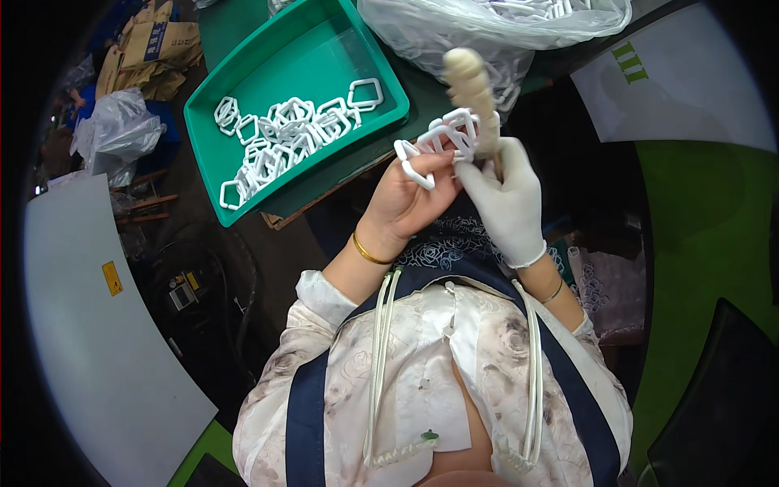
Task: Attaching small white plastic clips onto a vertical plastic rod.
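My left hand (pixel 399 200), bare and with a gold bangle at the wrist, is closed on a few white plastic links (pixel 418 174), open frames with rounded corners. My right hand (pixel 513 203) wears a white glove. Its fingers are wrapped round a tool with a thick, cream-coloured, wrapped-looking handle (pixel 471 81) that points up and away from me. The tool's working end is hidden by my fingers. Both hands meet in front of my chest, with the right thumb against the links.
Left of my hands, a green tray (pixel 280 77) on the dark green table holds a heap of white links (pixel 284 138). A clear plastic bag (pixel 560 32) full of white pieces lies at the back right. White-and-green panels (pixel 682 89) stand at both sides.
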Action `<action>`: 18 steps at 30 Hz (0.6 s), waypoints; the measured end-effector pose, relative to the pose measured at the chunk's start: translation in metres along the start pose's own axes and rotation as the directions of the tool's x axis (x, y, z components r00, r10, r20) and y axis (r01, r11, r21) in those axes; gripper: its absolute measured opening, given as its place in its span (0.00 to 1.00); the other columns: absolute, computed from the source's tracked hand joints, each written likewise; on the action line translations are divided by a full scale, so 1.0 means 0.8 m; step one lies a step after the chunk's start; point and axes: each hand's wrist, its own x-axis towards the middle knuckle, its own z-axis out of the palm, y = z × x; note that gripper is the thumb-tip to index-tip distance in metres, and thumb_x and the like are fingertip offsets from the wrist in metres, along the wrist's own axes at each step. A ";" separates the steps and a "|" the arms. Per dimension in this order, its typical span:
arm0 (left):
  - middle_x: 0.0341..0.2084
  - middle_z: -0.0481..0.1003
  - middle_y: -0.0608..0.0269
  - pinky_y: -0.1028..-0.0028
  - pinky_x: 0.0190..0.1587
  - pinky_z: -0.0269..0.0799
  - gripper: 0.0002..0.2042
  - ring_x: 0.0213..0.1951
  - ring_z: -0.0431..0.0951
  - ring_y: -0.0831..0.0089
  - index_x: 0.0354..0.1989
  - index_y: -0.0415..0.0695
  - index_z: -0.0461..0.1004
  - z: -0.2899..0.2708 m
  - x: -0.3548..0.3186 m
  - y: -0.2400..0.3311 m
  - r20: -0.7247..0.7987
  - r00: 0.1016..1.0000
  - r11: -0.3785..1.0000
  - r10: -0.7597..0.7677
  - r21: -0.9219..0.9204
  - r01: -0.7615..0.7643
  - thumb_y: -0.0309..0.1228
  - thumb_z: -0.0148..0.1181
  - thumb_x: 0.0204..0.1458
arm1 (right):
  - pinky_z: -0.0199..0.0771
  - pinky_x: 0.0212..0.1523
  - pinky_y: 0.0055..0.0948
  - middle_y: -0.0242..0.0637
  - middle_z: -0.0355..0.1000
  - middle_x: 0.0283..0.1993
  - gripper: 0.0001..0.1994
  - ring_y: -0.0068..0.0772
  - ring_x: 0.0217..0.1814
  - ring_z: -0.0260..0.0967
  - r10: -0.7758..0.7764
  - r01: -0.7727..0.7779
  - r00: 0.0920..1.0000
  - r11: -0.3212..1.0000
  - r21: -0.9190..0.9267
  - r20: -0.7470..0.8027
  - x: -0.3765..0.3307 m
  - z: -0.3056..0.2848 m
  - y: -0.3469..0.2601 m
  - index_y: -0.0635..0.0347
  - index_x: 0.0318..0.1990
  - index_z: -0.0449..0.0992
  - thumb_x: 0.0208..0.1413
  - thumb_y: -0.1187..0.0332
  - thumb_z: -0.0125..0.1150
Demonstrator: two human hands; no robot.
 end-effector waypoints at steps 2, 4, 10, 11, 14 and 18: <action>0.62 0.71 0.51 0.61 0.71 0.60 0.24 0.64 0.70 0.61 0.67 0.36 0.64 0.013 0.004 0.001 -0.004 1.000 1.000 -0.003 0.021 0.003 0.18 0.52 0.60 | 0.54 0.29 0.15 0.20 0.63 0.31 0.12 0.08 0.29 0.52 0.029 -0.027 0.994 0.999 0.019 -0.108 0.002 -0.002 0.002 0.64 0.44 0.71 0.58 0.72 0.68; 0.63 0.70 0.51 0.59 0.73 0.58 0.25 0.66 0.68 0.59 0.67 0.36 0.64 0.012 0.004 0.003 -0.027 1.000 1.000 0.000 0.019 0.001 0.17 0.52 0.59 | 0.60 0.31 0.19 0.25 0.67 0.32 0.08 0.12 0.30 0.58 -0.017 0.016 0.996 1.000 -0.015 -0.088 -0.001 -0.007 -0.002 0.64 0.44 0.72 0.64 0.70 0.62; 0.61 0.71 0.52 0.56 0.73 0.58 0.23 0.65 0.69 0.60 0.64 0.36 0.65 0.003 0.001 0.008 -0.009 0.999 0.996 0.040 0.085 -0.039 0.15 0.52 0.58 | 0.69 0.28 0.38 0.50 0.71 0.26 0.10 0.51 0.26 0.73 -0.123 0.140 0.989 0.949 -0.283 0.077 -0.008 -0.023 0.002 0.63 0.41 0.74 0.70 0.66 0.53; 0.61 0.71 0.52 0.56 0.73 0.58 0.23 0.65 0.69 0.60 0.64 0.36 0.65 0.002 0.000 0.009 -0.009 0.999 0.995 0.040 0.086 -0.039 0.15 0.52 0.58 | 0.69 0.27 0.39 0.50 0.72 0.26 0.09 0.52 0.26 0.73 -0.160 0.156 0.987 0.942 -0.298 0.011 -0.007 -0.025 0.005 0.62 0.41 0.75 0.69 0.66 0.53; 0.62 0.70 0.51 0.55 0.74 0.57 0.25 0.66 0.68 0.60 0.66 0.35 0.64 0.000 -0.002 0.012 -0.024 0.999 0.998 0.043 0.050 -0.042 0.15 0.52 0.58 | 0.71 0.27 0.41 0.49 0.73 0.28 0.07 0.54 0.28 0.74 -0.154 0.173 0.984 0.943 -0.284 0.086 -0.012 -0.023 -0.008 0.59 0.41 0.76 0.68 0.66 0.55; 0.68 0.63 0.46 0.51 0.76 0.52 0.28 0.70 0.62 0.54 0.70 0.34 0.58 0.005 0.005 0.014 -0.079 0.995 0.997 0.057 0.058 -0.053 0.13 0.47 0.58 | 0.74 0.32 0.39 0.48 0.75 0.32 0.05 0.52 0.33 0.77 -0.133 0.330 0.869 0.874 -0.358 0.476 -0.026 -0.017 -0.019 0.60 0.40 0.78 0.63 0.71 0.58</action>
